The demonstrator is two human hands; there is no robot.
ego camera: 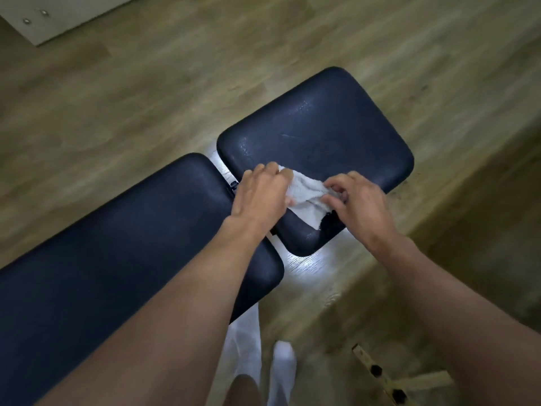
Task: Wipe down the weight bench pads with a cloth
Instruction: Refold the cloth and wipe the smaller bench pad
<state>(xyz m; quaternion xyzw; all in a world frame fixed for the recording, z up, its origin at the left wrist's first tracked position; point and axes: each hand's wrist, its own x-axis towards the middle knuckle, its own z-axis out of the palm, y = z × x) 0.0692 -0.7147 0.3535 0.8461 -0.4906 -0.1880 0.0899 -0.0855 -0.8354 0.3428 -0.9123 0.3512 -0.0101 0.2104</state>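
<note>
A white cloth (307, 194) lies bunched on the near edge of the dark blue seat pad (322, 130). My left hand (260, 191) grips the cloth's left end with curled fingers. Its right end is pinched by my right hand (357, 197). The long dark blue back pad (117, 253) stretches to the lower left, separated from the seat pad by a narrow gap. Small wet specks glisten on the seat pad's surface.
Wooden floor (175, 83) surrounds the bench. A pale panel with two screws (44, 19) lies at the top left. A perforated metal frame bar (380, 376) shows at the bottom right. My white-socked foot (282, 364) stands on the floor below the bench.
</note>
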